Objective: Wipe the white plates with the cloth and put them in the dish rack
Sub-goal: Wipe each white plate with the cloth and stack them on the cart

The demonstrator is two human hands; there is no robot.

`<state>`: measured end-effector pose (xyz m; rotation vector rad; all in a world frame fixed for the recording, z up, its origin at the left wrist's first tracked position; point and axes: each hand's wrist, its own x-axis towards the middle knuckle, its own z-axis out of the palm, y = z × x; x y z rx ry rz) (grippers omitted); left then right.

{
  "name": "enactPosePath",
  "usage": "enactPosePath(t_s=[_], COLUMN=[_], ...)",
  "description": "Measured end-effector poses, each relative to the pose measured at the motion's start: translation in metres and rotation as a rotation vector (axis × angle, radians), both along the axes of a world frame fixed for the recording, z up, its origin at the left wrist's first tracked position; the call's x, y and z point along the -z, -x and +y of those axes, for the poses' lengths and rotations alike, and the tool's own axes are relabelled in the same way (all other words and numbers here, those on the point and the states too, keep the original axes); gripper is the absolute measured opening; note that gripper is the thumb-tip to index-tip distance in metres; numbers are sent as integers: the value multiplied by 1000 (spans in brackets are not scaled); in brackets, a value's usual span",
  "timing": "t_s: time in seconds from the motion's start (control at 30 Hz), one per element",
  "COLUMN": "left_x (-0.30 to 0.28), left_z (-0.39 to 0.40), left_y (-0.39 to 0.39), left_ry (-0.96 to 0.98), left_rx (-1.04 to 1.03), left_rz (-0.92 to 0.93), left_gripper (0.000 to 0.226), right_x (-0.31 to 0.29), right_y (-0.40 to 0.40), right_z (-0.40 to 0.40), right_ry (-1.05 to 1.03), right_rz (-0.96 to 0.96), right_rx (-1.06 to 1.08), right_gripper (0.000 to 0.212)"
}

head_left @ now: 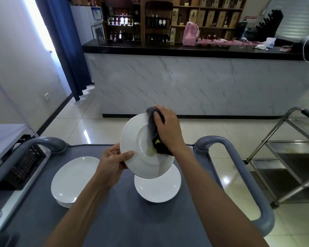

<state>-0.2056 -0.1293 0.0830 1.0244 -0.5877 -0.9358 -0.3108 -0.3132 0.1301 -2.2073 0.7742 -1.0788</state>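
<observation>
Centre of frame: left hand holds a tilted white plate; right hand presses a cloth on it.

The held plate looks like glazed white ceramic, smooth and glossy; so do the plate on the cart and the stacked plates. The cloth is soft grey fabric, fuzzy and matt, with a black and yellow part. The cart top is matt grey plastic, its handles smooth. The trolley is brushed metal, the floor tiles glossy, the counter front marble-patterned
</observation>
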Motion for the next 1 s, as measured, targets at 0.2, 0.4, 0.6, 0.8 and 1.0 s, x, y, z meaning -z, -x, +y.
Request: enactPosePath(t_s=[0.2, 0.4, 0.6, 0.8, 1.0], left_x=[2, 3, 1, 1, 0], left_z=[1, -4, -11, -13, -14], left_y=[-4, -7, -7, -10, -14], left_ry=[3, 20, 48, 82, 66], left_rx=[-63, -97, -150, -202, -261], left_rz=[74, 157, 244, 330, 360], left_gripper=[25, 26, 36, 31, 34], right_x=[9, 16, 34, 48, 65], right_y=[11, 14, 14, 12, 9], right_z=[-5, -2, 14, 36, 63], right_ry=[-262, -290, -360, -332, -335], right_rz=[-162, -214, -311, -329, -147], right_rx=[19, 55, 147, 134, 71], right_gripper=[25, 26, 18, 26, 78])
